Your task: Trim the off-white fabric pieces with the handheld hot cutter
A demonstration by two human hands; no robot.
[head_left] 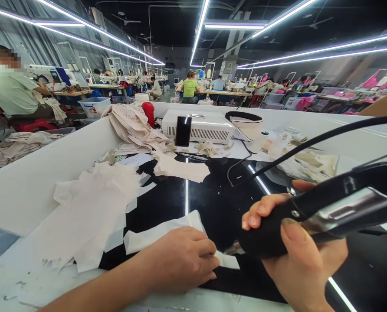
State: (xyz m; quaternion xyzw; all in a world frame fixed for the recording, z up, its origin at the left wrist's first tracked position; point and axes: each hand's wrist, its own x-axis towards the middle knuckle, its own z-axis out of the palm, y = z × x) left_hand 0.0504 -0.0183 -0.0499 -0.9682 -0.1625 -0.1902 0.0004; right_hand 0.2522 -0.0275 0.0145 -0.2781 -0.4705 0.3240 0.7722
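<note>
My right hand (pixel 304 260) is wrapped round a black corded hand tool (pixel 271 229) with a silver lever along its body. The tool's narrow metal tip points down to the left, close to a strip of white fabric (pixel 167 229); whether it touches cannot be told. My left hand (pixel 183 258) lies over that strip with curled fingers, pinching or pressing its right part. One end of the strip shows beyond my fingers, under the tip. Beneath is a glossy black panel (pixel 219 195). Left of the strip lies a loose pile of cream fabric pieces (pixel 92 203).
A further cream piece (pixel 180 168) lies beyond my hands. Behind it stand a phone (pixel 183 131), a white vented box (pixel 206 125) and a bundle of fabric pieces (pixel 131 123). The tool's black cable (pixel 310 145) arches across the right side. White walls (pixel 50 173) edge the table.
</note>
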